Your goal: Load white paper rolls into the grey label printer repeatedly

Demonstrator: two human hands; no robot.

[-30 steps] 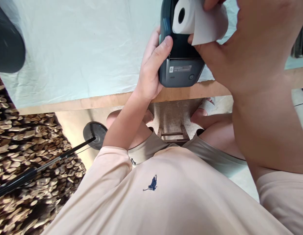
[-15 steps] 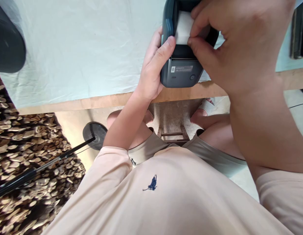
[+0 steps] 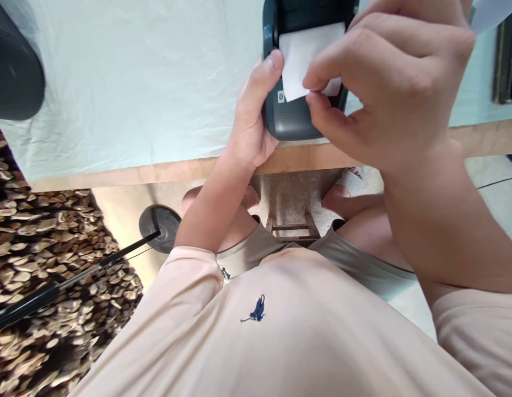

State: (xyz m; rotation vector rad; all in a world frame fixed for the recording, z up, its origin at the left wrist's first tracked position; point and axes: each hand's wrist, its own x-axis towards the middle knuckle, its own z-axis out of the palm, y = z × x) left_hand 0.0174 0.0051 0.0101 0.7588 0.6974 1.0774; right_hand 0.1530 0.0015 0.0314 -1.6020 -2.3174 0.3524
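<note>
A pale-covered table (image 3: 148, 82) spreads beyond our fingers. Our right hand (image 3: 392, 91) has its thumb and forefinger closed in a pinch. Our left hand (image 3: 256, 110) is curled in a clasp, thumb in view, other fingers mostly hidden. In those left fingers we hold a dark printer (image 3: 289, 124); across it lies white paper (image 3: 299, 58), its near edge caught between our right fingertips.

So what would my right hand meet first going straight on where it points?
Beyond the paper your right hand pinches, probably your left hand on the dark device; depth is unclear, so possibly the device first.
</note>
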